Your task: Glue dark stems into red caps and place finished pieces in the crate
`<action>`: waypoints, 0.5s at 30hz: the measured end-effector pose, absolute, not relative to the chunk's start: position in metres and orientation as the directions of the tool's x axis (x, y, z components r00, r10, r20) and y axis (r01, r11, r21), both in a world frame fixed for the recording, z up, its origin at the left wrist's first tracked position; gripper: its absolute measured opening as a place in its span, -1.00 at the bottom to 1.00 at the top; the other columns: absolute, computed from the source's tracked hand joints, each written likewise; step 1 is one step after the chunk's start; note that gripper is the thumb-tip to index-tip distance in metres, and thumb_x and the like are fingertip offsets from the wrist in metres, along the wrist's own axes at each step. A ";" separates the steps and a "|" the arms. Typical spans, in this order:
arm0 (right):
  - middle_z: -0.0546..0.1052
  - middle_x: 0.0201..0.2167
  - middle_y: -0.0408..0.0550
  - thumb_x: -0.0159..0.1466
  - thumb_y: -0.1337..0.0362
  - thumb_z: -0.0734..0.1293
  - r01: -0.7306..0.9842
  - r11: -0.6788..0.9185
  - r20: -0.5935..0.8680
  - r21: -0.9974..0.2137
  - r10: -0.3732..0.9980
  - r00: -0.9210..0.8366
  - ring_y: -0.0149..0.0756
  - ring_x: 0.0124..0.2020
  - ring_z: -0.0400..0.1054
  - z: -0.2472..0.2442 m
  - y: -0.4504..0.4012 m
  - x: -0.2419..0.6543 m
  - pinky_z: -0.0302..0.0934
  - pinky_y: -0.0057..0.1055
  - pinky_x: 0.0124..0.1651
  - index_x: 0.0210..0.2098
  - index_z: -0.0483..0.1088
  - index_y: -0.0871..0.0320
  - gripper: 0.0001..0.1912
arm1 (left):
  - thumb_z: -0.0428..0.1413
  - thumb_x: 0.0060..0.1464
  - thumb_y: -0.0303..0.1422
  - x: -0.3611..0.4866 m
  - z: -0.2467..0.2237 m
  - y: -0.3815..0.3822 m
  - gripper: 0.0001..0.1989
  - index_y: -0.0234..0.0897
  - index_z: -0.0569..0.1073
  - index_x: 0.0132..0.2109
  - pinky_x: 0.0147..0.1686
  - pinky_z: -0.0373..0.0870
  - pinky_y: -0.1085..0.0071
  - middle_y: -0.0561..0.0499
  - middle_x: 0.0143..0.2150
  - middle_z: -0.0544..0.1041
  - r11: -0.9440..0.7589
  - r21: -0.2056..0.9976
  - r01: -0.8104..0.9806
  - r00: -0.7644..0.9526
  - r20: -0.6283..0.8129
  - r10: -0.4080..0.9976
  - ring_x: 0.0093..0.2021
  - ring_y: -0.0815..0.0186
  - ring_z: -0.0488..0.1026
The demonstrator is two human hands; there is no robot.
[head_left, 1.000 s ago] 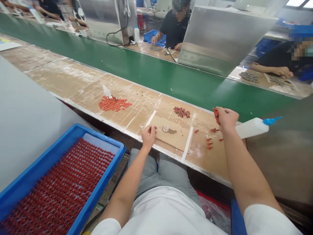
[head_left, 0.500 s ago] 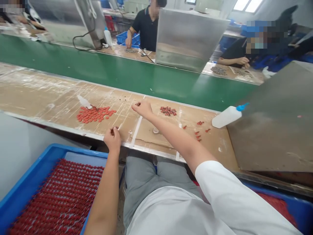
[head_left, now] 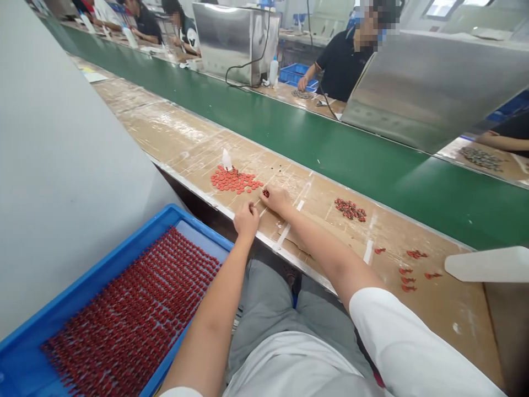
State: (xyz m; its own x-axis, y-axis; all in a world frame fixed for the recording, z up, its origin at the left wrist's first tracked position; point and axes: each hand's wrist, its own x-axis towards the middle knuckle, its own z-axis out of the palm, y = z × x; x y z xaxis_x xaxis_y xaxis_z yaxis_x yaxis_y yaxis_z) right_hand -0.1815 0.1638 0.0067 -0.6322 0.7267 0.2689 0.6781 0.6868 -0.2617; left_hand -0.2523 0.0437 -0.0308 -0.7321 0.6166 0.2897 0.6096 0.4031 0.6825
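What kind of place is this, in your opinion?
Probably a factory workshop for assembling small parts: a long green conveyor belt runs past workbenches, a co-worker sits along it, and a blue tray holds neat rows of small red parts.

The small red piece [head_left: 265,193] at the right hand [head_left: 278,199] was too small to identify, and the curled fingers [head_left: 249,207] of the left hand [head_left: 247,219] hid whatever lay beneath them. The frame cut off the blue tray [head_left: 124,244] and the white plastic bottle [head_left: 487,264]. The head [head_left: 378,22] of 1 co-worker was pixelated.
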 end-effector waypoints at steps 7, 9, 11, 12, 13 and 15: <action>0.57 -0.24 0.05 0.26 0.11 0.14 0.660 0.724 0.271 -0.200 0.688 -0.673 -0.21 -0.24 0.41 -0.002 0.169 -0.189 0.10 -0.41 -0.26 -0.22 0.46 0.16 -0.65 | -0.04 0.11 -0.43 -0.253 -0.031 0.042 -0.78 -0.21 0.45 -0.14 -0.16 0.30 0.33 -0.09 -0.17 0.53 0.408 0.655 0.636 -0.715 0.302 0.631 -0.11 0.18 0.45; 0.57 -0.25 0.04 0.26 0.10 0.13 0.655 0.732 0.278 -0.189 0.680 -0.679 -0.21 -0.25 0.41 -0.005 0.169 -0.188 0.09 -0.41 -0.28 -0.22 0.45 0.16 -0.65 | -0.04 0.11 -0.43 -0.253 -0.031 0.042 -0.79 -0.20 0.45 -0.14 -0.16 0.29 0.33 -0.09 -0.17 0.53 0.408 0.653 0.639 -0.713 0.302 0.633 -0.11 0.18 0.45; 0.57 -0.25 0.04 0.27 0.08 0.13 0.653 0.735 0.287 -0.180 0.674 -0.680 -0.21 -0.27 0.41 -0.008 0.169 -0.186 0.08 -0.41 -0.29 -0.22 0.45 0.16 -0.64 | -0.04 0.12 -0.43 -0.253 -0.032 0.043 -0.79 -0.20 0.44 -0.15 -0.16 0.29 0.33 -0.09 -0.17 0.53 0.407 0.652 0.639 -0.712 0.303 0.633 -0.12 0.18 0.45; 0.56 -0.25 0.05 0.27 0.07 0.13 0.652 0.737 0.292 -0.178 0.673 -0.680 -0.21 -0.27 0.41 -0.009 0.168 -0.185 0.08 -0.41 -0.29 -0.23 0.45 0.17 -0.63 | -0.04 0.12 -0.43 -0.253 -0.032 0.043 -0.80 -0.20 0.44 -0.15 -0.16 0.29 0.33 -0.08 -0.17 0.53 0.408 0.652 0.639 -0.712 0.302 0.633 -0.12 0.18 0.45; 0.56 -0.24 0.05 0.27 0.06 0.13 0.651 0.739 0.296 -0.176 0.670 -0.680 -0.21 -0.27 0.40 -0.010 0.168 -0.184 0.08 -0.41 -0.29 -0.22 0.45 0.17 -0.62 | -0.04 0.12 -0.43 -0.253 -0.032 0.043 -0.80 -0.21 0.44 -0.15 -0.15 0.29 0.33 -0.08 -0.17 0.53 0.408 0.652 0.639 -0.712 0.301 0.634 -0.12 0.18 0.45; 0.56 -0.23 0.05 0.26 0.04 0.14 0.647 0.742 0.304 -0.176 0.666 -0.681 -0.22 -0.26 0.40 -0.011 0.168 -0.182 0.08 -0.41 -0.28 -0.21 0.44 0.17 -0.61 | -0.04 0.12 -0.43 -0.254 -0.032 0.042 -0.80 -0.21 0.44 -0.16 -0.15 0.29 0.33 -0.09 -0.17 0.53 0.408 0.653 0.638 -0.712 0.299 0.635 -0.12 0.18 0.45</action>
